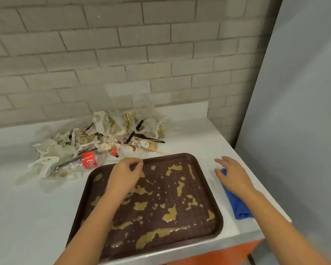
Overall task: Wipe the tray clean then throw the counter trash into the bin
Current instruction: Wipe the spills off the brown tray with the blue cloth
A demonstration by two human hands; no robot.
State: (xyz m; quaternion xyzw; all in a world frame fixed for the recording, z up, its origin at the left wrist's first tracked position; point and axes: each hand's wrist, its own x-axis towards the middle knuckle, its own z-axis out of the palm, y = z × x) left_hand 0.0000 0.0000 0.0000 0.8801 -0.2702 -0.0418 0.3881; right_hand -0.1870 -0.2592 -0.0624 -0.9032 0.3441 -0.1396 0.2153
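A dark brown tray (201,173) lies on the white counter, smeared with several yellowish sauce patches. My left hand (125,174) hovers over the tray's far left part, fingers loosely curled and holding nothing. My right hand (231,175) is spread over the near end of a blue cloth (238,205) that lies on the counter just right of the tray; its fingers are straight. Behind the tray sits a heap of trash (103,138): crumpled white wrappers, black plastic forks and a crushed clear bottle with a red label (84,161).
The white counter (27,207) ends at a tiled wall behind and at a grey panel (298,111) on the right. Its front right corner lies just past the cloth, with an orange cabinet front (237,253) beneath. No bin is in view.
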